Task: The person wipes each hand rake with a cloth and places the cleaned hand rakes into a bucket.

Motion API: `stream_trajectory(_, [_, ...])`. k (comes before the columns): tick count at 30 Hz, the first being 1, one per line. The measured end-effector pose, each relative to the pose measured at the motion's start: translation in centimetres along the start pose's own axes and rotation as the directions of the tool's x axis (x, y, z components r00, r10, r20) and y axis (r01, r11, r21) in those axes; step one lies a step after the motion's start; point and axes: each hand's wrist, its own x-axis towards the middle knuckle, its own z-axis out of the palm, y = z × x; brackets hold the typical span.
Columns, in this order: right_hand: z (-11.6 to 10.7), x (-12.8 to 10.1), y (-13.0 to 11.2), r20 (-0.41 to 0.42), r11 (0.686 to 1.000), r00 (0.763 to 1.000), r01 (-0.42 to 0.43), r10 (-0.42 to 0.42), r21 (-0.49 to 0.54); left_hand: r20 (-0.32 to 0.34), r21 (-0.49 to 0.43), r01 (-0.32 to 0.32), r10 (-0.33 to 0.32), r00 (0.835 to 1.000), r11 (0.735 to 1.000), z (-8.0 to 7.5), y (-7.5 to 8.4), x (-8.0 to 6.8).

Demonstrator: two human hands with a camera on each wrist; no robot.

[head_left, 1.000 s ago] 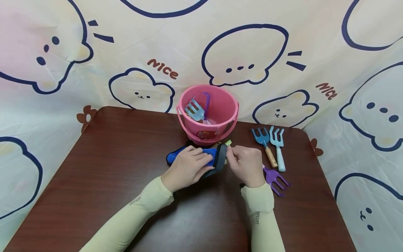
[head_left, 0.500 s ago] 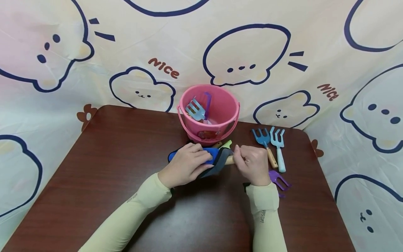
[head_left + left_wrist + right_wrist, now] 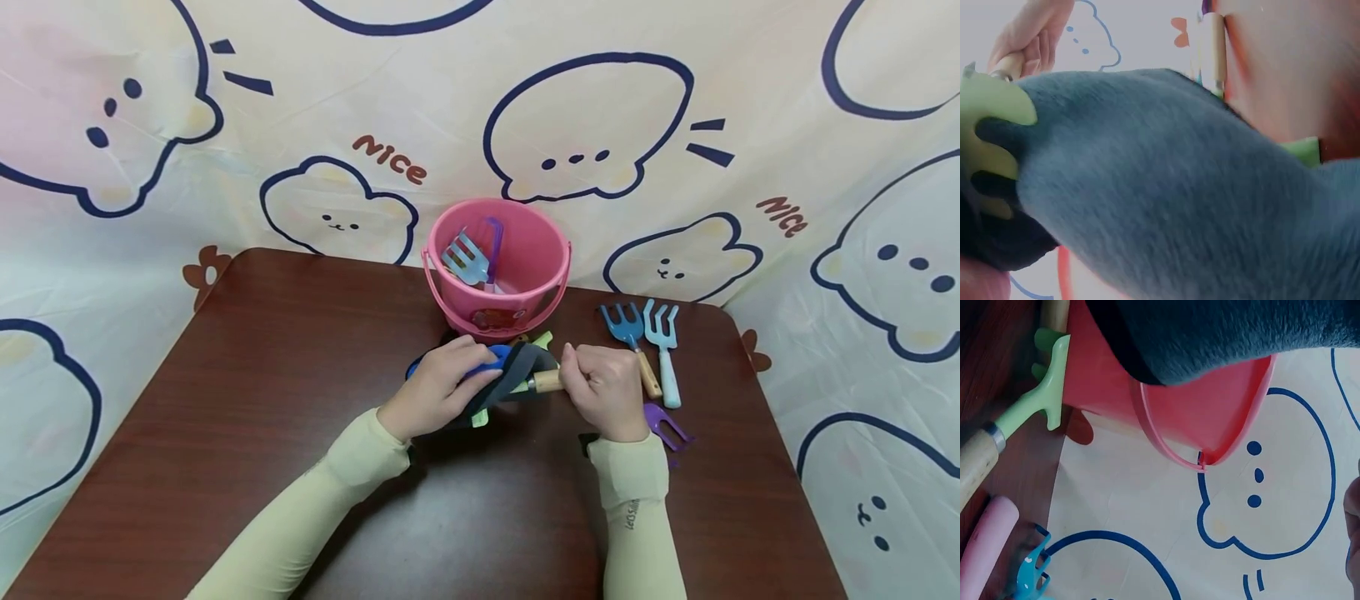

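We see a dark grey cloth [image 3: 517, 377] with a blue part, held low over the counter [image 3: 270, 400] just in front of the pink bucket [image 3: 525, 250]. The left hand [image 3: 442, 390] grips the cloth from the left, fingers curled over it. The right hand [image 3: 607, 387] pinches the wooden handle [image 3: 546, 381] of a small tool that sticks out of the cloth's right end.

Head view alone gives us the layout: bucket at the counter's far edge with a light blue fork [image 3: 465, 260] and a purple handle inside, a blue fork [image 3: 628, 333] and a pale teal fork [image 3: 663, 337] lying side by side to the right, a purple fork [image 3: 663, 425] just beside the right wrist, half hidden.

Left wrist view adds what the head view hides: the cloth [image 3: 1166, 187] fills the frame, fuzzy, and light green tines [image 3: 988, 125] poke out at its left edge, with the right hand's fingers [image 3: 1029, 37] on the wooden handle behind.

Right wrist view shows another green fork [image 3: 1035, 403] with a wooden handle lying on the counter against the bucket [image 3: 1210, 419], a pink handle [image 3: 988, 540] beside it, and the cloth [image 3: 1222, 331] overhead. We can't tell either hand's grip from it.
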Motion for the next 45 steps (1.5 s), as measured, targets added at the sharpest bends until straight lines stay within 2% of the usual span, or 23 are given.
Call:
stream_trajectory(3, [-0.1,0.0,0.0,0.002,0.999,1.000,-0.015,0.015,0.028,-0.016,-0.106,0.056,-0.058,0.998,0.993,0.0,0.0,0.1])
stream_trajectory(6, [0.0,0.0,0.0,0.010,0.998,1.000,-0.023,0.023,0.060,-0.033,-0.236,0.124,-0.136,0.990,0.964,-0.1,-0.1,0.1])
stream_trajectory(9, [0.2,0.0,0.1,0.016,0.995,0.999,-0.030,0.029,0.094,-0.038,-0.388,0.195,-0.227,0.973,0.901,-0.2,-0.2,0.0])
stream_trajectory(11, [0.2,-0.1,0.2,0.005,0.992,1.000,-0.029,0.028,0.120,-0.014,-0.477,0.222,-0.260,0.965,0.850,-0.3,-0.3,-0.1])
stream_trajectory(13, [0.2,-0.2,0.5,-0.018,0.988,1.000,-0.021,0.024,0.152,0.042,-0.524,0.237,-0.253,0.967,0.818,-0.5,-0.5,-0.2])
stream_trajectory(16, [0.1,-0.3,0.8,-0.050,0.977,0.999,-0.011,0.022,0.215,0.108,-0.549,0.232,-0.207,0.972,0.803,-0.6,-0.8,-0.4])
stream_trajectory(18, [0.1,-0.3,0.8,-0.050,0.966,0.998,-0.020,0.034,0.258,0.106,-0.561,0.211,-0.184,0.977,0.800,-0.6,-1.0,-0.6])
stream_trajectory(20, [0.2,-0.4,0.7,-0.034,0.952,0.998,-0.042,0.054,0.305,0.067,-0.606,0.185,-0.183,0.981,0.773,-0.4,-1.0,-0.8])
stream_trajectory(22, [0.4,-0.4,0.6,-0.017,0.940,0.997,-0.065,0.075,0.336,0.012,-0.682,0.153,-0.199,0.980,0.715,-0.1,-0.9,-0.9])
stream_trajectory(23, [0.4,-0.4,0.5,-0.009,0.935,0.996,-0.075,0.084,0.346,-0.013,-0.730,0.133,-0.207,0.978,0.671,0.1,-0.8,-0.9])
stream_trajectory(27, [0.7,-0.4,0.2,0.010,0.918,0.992,-0.123,0.129,0.377,-0.064,-0.899,0.035,-0.209,0.976,0.437,1.4,-0.5,-1.1])
stream_trajectory(29, [0.8,-0.5,0.2,0.015,0.904,0.987,-0.152,0.159,0.400,-0.071,-0.939,0.001,-0.196,0.978,0.345,2.0,-0.5,-1.2])
stream_trajectory(30, [0.9,-0.5,0.3,0.018,0.895,0.984,-0.168,0.176,0.414,-0.071,-0.949,-0.006,-0.195,0.978,0.314,2.2,-0.5,-1.3])
stream_trajectory(32, [1.2,-0.7,0.4,0.019,0.879,0.979,-0.190,0.203,0.438,-0.080,-0.958,-0.016,-0.212,0.974,0.287,2.5,-0.3,-1.3])
stream_trajectory(37, [1.4,-0.7,0.6,0.017,0.863,0.967,-0.236,0.256,0.446,-0.121,-0.961,-0.034,-0.307,0.944,0.273,2.7,0.3,-1.1])
stream_trajectory(39, [1.3,-0.7,0.8,0.011,0.858,0.960,-0.255,0.279,0.446,-0.125,-0.967,-0.039,-0.337,0.933,0.252,2.8,0.6,-1.0])
stream_trajectory(43, [1.1,-0.9,1.0,0.004,0.829,0.943,-0.295,0.333,0.476,-0.109,-0.976,-0.032,-0.354,0.929,0.215,3.0,1.0,-0.9])
stream_trajectory(45, [1.0,-1.0,1.2,0.007,0.815,0.935,-0.314,0.356,0.487,-0.107,-0.977,-0.027,-0.372,0.922,0.214,3.1,0.9,-0.8])
